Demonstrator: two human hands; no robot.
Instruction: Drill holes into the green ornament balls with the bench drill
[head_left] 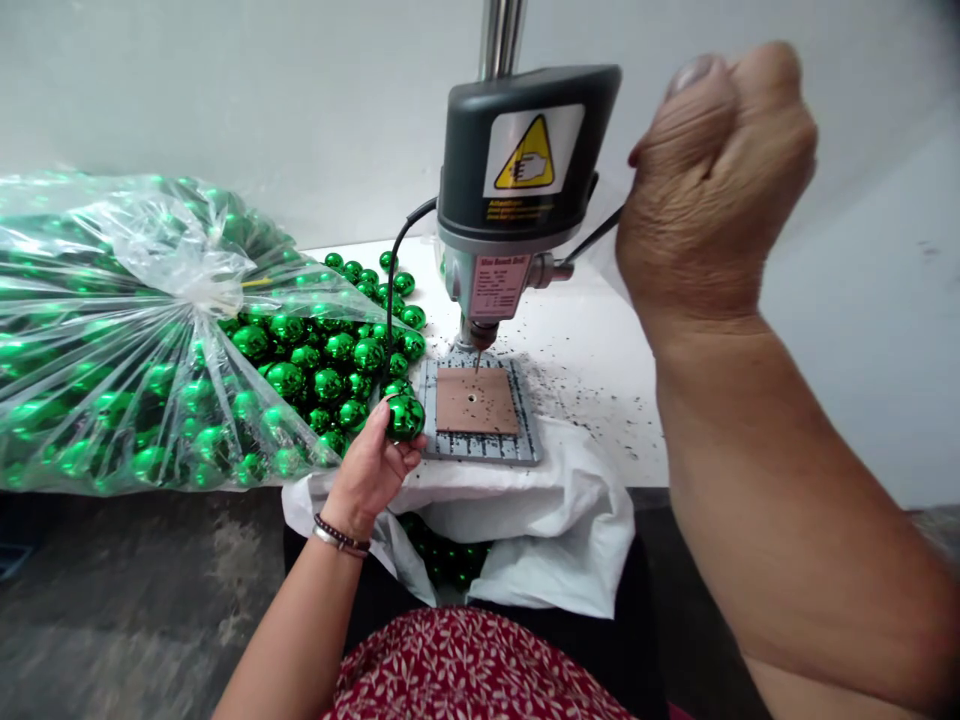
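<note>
Head view, left hand: the left hand (pixel 379 465) is closed around one shiny green ball (pixel 406 416), thumb on its near left side and fingers beneath, at the front left of the metal base; bracelets (pixel 341 538) circle the wrist.
Right hand: the right hand (pixel 720 180) is raised to the right of the drill's head, curled shut on the lever (pixel 596 235), whose outer end is hidden in the fist.
Bench drill: the bench drill (pixel 521 160) stands upright, with a yellow warning triangle on its dark cover; its bit (pixel 478 362) points down over the brown plate.
Brown plate: the brown plate (pixel 487 412) lies flat on the grooved metal base (pixel 532 447), with a small ringed hole near its middle.
Surface: the white surface (pixel 637 380) carries the base, with dark shavings (pixel 570 395) scattered mostly to its right.
Loose balls: more green balls (pixel 330 385) lie left of the drill, beside and partly under the edge of a tied clear bag (pixel 210 290) full of them.
White sack: the crumpled white sack (pixel 562 515) hangs at the front edge, green balls visible in its opening.
Cable: the black cable (pixel 397 245) curves down left of the drill.
</note>
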